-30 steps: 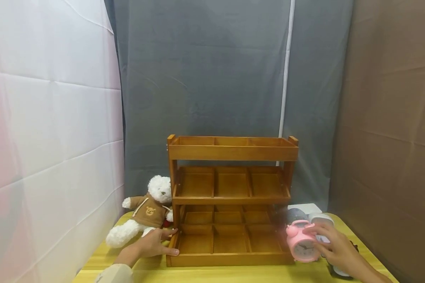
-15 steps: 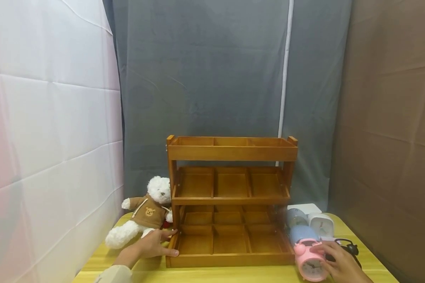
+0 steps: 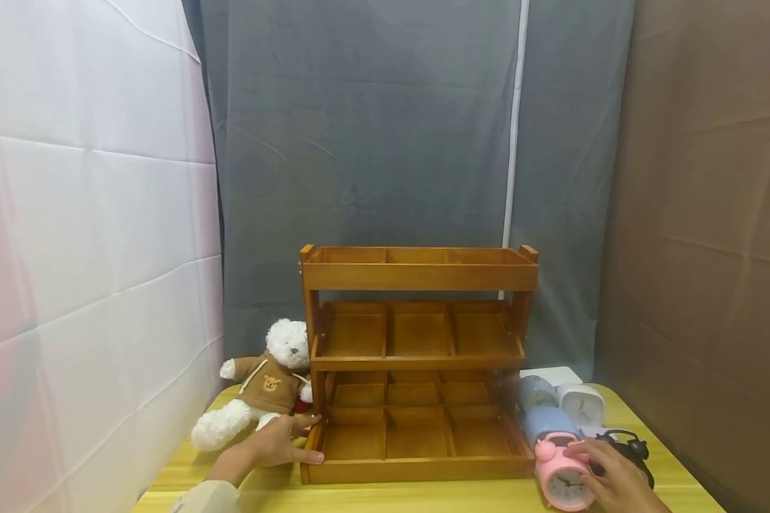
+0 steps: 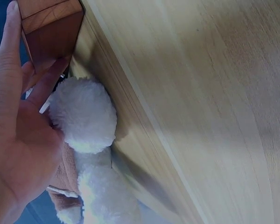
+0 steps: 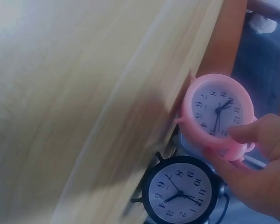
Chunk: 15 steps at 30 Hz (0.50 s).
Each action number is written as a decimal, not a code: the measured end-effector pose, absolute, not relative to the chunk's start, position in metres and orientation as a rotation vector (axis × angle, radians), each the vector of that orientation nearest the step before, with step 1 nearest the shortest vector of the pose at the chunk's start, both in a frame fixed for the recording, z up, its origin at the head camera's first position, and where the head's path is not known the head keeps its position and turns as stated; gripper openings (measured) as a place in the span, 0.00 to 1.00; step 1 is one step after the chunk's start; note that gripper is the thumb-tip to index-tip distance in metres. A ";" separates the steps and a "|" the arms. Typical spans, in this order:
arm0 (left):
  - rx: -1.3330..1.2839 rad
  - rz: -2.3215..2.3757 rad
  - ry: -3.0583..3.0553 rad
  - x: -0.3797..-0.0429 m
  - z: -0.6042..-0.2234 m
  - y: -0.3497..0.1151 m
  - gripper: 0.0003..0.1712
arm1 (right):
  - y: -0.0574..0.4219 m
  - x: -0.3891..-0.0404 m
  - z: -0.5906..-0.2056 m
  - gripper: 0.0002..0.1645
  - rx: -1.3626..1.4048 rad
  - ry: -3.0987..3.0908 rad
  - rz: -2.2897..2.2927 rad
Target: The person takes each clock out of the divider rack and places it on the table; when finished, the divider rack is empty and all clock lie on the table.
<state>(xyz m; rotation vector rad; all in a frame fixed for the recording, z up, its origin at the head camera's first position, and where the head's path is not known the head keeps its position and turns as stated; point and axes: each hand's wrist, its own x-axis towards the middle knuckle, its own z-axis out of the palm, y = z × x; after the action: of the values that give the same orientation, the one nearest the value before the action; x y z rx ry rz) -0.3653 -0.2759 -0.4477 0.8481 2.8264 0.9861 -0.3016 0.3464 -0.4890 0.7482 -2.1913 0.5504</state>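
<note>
A brown wooden shelf rack (image 3: 420, 470) with divided compartments stands on the table. My left hand (image 3: 272, 443) grips its lower front left corner, thumb over the front edge and fingers on the side. The left wrist view shows that wooden corner (image 4: 53, 35) between thumb and fingers. To the right of the rack, a pink twin-bell alarm clock (image 3: 566, 484) stands upright, facing me. My right hand (image 3: 622, 479) holds it at its right side, thumb over the dial rim (image 5: 217, 109). A black alarm clock (image 5: 179, 193) stands close beside it, partly behind the hand in the head view.
A blue rounded object (image 3: 548, 422), a blue-grey one (image 3: 535, 390) and a white clock (image 3: 580, 407) crowd behind the pink clock. A white teddy bear (image 3: 271, 388) in a brown hoodie leans at the rack's left. The yellow wood-grain table (image 3: 372, 499) runs underneath; cloth walls surround it.
My right hand has brought the pink clock down and toward me, slightly right, in front of the blue object. Over the last half second it barely moves. The left hand stays on the rack.
</note>
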 end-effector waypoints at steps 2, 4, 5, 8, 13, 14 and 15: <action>0.853 0.956 2.846 -0.365 -0.448 -0.276 0.45 | 0.345 -0.300 -0.488 0.33 0.727 -2.215 0.579; 0.857 0.903 2.880 -0.364 -0.448 -0.277 0.46 | 0.344 -0.298 -0.488 0.32 0.712 -2.249 0.609; 0.863 0.872 2.900 -0.363 -0.448 -0.277 0.46 | 0.343 -0.297 -0.487 0.31 0.704 -2.272 0.631; 0.872 0.803 2.948 -0.361 -0.446 -0.276 0.46 | 0.342 -0.293 -0.483 0.29 0.696 -2.334 0.694; 0.897 0.711 2.979 -0.354 -0.438 -0.274 0.44 | 0.340 -0.285 -0.465 0.26 0.649 -2.409 0.651; 0.900 0.675 2.992 -0.352 -0.435 -0.273 0.43 | 0.339 -0.282 -0.458 0.26 0.629 -2.449 0.642; 0.907 0.624 3.014 -0.350 -0.431 -0.273 0.42 | 0.338 -0.280 -0.449 0.25 0.598 -2.496 0.650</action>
<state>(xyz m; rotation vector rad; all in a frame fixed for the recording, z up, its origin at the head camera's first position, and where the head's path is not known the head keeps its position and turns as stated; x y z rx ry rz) -0.3501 -0.2728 -0.4311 0.9070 3.0140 0.6245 -0.2800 0.3379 -0.4495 0.5976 -2.4958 0.6499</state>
